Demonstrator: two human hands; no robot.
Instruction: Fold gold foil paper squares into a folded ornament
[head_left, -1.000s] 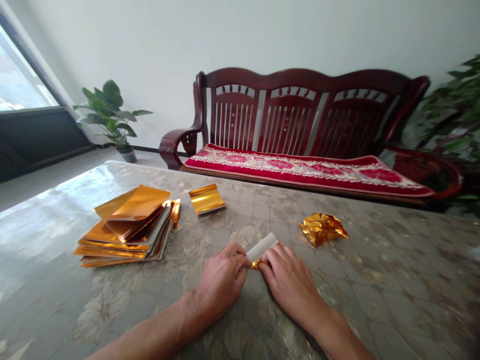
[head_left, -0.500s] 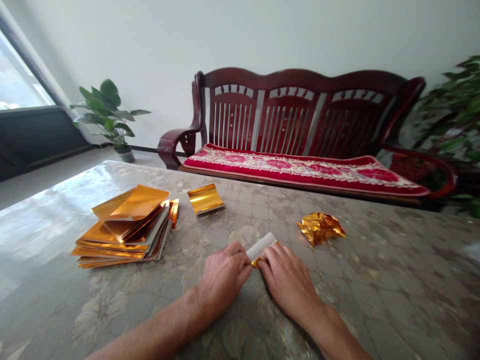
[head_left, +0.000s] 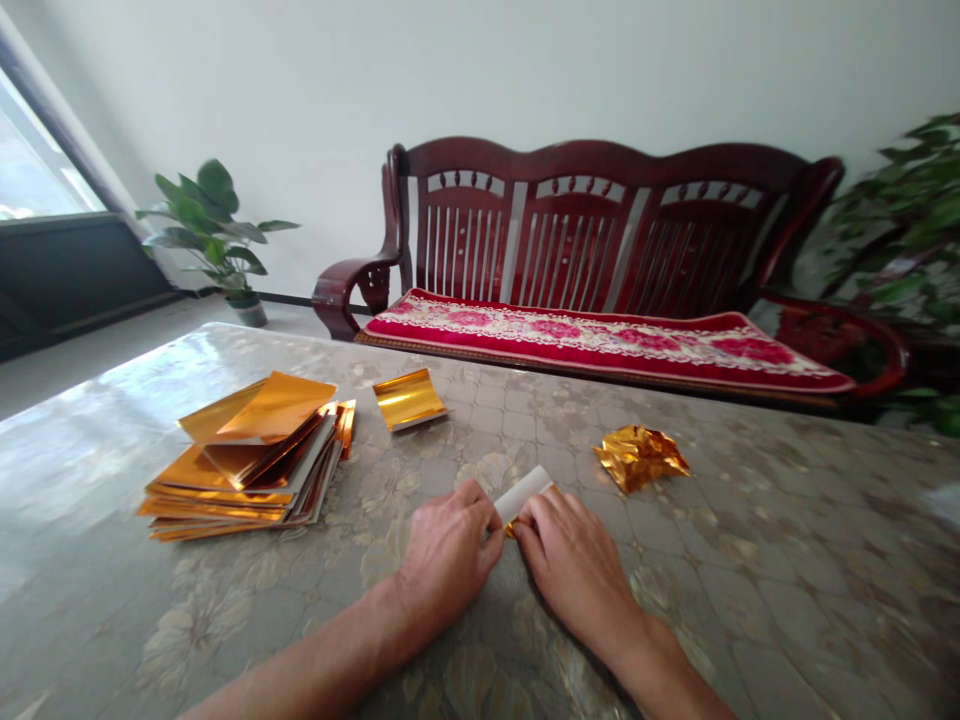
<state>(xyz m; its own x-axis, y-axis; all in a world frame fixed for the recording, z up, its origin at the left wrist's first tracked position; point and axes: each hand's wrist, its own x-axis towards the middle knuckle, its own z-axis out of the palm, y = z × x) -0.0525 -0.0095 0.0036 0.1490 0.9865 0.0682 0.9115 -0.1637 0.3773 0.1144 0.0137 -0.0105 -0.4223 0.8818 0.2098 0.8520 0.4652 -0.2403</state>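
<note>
A sheet of gold foil paper (head_left: pixel 523 490) lies between my hands on the table, its pale back facing up and a bit of its gold side showing at the near edge. My left hand (head_left: pixel 454 545) pinches the left part of that near edge with curled fingers. Close beside it, my right hand (head_left: pixel 568 550) is closed on the same edge, thumb and fingertips pressed together. Both hands partly cover the paper, so its full shape is hidden.
A stack of gold foil sheets (head_left: pixel 232 465) stands at the left. One curled gold sheet (head_left: pixel 409 398) lies behind my hands, and a crumpled gold foil piece (head_left: pixel 641 458) sits to the right. Beyond the patterned table (head_left: pixel 750 560) is a wooden bench (head_left: pixel 570 240).
The gold showing at the paper's near edge has become slightly smaller between my fingertips. Both hands stay in nearly the same place; the view shifts a little.
</note>
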